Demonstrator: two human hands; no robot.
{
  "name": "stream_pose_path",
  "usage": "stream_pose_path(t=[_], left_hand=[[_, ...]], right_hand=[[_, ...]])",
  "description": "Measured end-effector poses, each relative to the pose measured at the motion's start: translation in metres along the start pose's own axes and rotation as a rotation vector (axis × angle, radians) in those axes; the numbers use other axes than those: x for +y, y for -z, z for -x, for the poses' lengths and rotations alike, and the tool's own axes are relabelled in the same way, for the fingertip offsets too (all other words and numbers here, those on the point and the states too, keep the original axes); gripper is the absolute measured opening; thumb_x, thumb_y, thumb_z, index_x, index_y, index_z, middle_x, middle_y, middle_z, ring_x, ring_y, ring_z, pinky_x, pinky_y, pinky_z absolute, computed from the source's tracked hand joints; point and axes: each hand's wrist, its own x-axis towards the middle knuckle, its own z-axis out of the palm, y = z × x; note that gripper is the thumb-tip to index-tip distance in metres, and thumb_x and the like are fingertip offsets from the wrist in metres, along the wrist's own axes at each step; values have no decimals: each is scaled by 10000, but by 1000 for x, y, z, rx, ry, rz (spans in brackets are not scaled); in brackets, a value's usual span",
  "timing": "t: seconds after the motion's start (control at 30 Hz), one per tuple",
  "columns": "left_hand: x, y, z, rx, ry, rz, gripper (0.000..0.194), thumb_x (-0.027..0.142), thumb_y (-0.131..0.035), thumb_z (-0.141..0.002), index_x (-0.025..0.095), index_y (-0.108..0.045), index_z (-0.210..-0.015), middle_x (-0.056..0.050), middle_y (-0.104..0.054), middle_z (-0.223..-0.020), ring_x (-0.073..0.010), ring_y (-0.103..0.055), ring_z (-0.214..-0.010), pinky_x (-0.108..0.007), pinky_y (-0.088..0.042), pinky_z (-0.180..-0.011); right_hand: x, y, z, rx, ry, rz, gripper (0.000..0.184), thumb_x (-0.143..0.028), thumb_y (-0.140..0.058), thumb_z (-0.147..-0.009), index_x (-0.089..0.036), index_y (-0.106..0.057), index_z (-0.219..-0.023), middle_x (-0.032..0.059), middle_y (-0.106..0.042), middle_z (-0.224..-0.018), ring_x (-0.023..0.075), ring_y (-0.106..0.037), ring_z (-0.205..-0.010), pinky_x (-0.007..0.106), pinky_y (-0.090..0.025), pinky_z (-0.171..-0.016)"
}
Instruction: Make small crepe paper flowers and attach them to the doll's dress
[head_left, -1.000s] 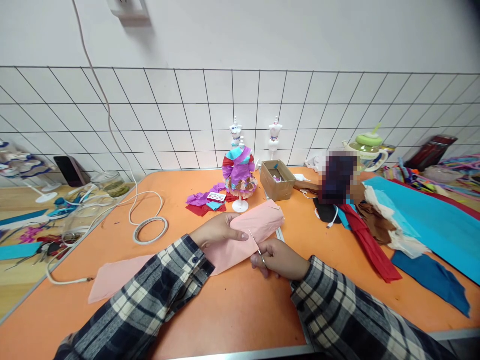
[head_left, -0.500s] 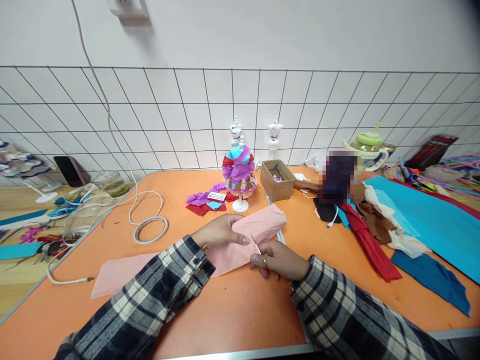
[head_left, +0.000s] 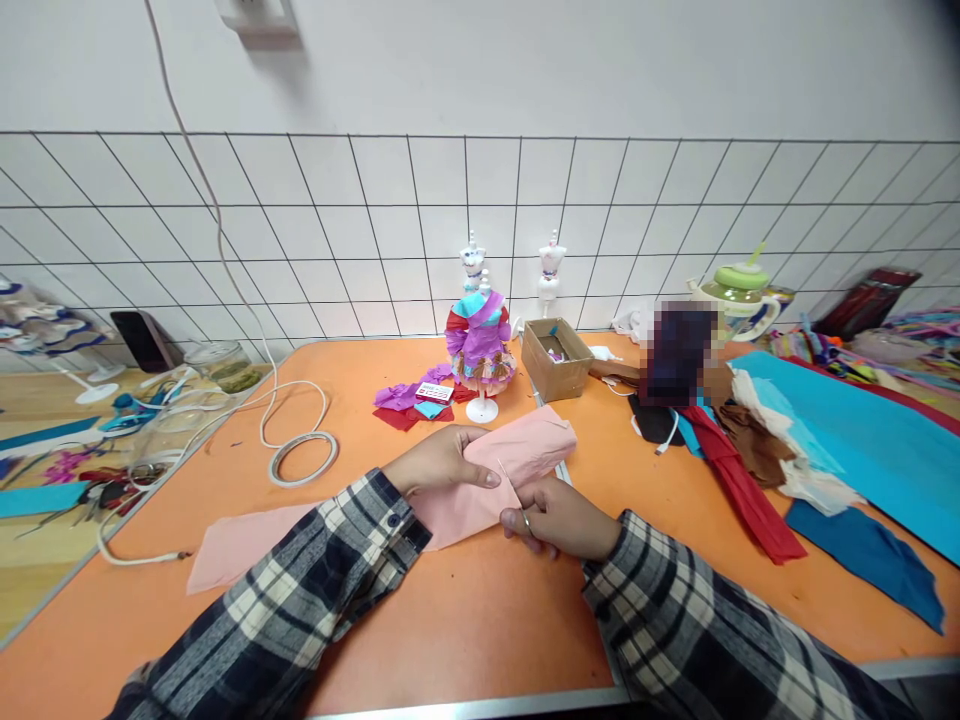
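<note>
My left hand (head_left: 448, 464) is closed on a folded sheet of pink crepe paper (head_left: 534, 440), thumb on top and fingers partly hidden under it. One long end of the paper stretches left under my left forearm and lies on the table. My right hand (head_left: 564, 515) grips a small pair of metal scissors (head_left: 527, 524) by the handles. Their thin blades meet the paper just right of my left thumb, and a paper flap covers part of them. Behind my hands stands a mini dress form (head_left: 480, 345) in a purple, red and blue paper dress.
A roll of tape (head_left: 303, 460) and a white cable (head_left: 259, 420) lie on the left. Beyond my hands are a cardboard box (head_left: 559, 370) and coloured paper scraps (head_left: 409, 400). Red paper (head_left: 739, 490), blue paper (head_left: 866, 555) and a lidded jug (head_left: 739, 295) stand or lie right.
The scissors have shifted slightly within the pink paper, and a flap of it now covers more of the blades. Both hands stay nearly in place.
</note>
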Motion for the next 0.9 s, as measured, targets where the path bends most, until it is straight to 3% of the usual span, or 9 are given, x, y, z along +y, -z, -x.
stream_pose_path(t=[0.63, 0.9], left_hand=[[-1, -3, 1, -45, 5, 71, 385, 300, -816, -648, 138, -691, -975, -28, -725, -903, -179, -658, -799, -243, -493, -723], [4, -5, 3, -73, 25, 13, 474, 341, -800, -665, 128, -665, -1067, -72, -733, -987, -230, -680, -877, -288, -509, -764]], right_hand=[[-2, -2, -2, 10, -2, -37, 365, -496, -581, -805, -157, -528, -680, -50, -493, -512, 60, -453, -380, 165, -395, -351], [-2, -2, -1, -8, 8, -37, 396, -488, -564, -820, -153, -499, -619, -31, -520, -545, 62, -493, -393, 167, -415, -375]])
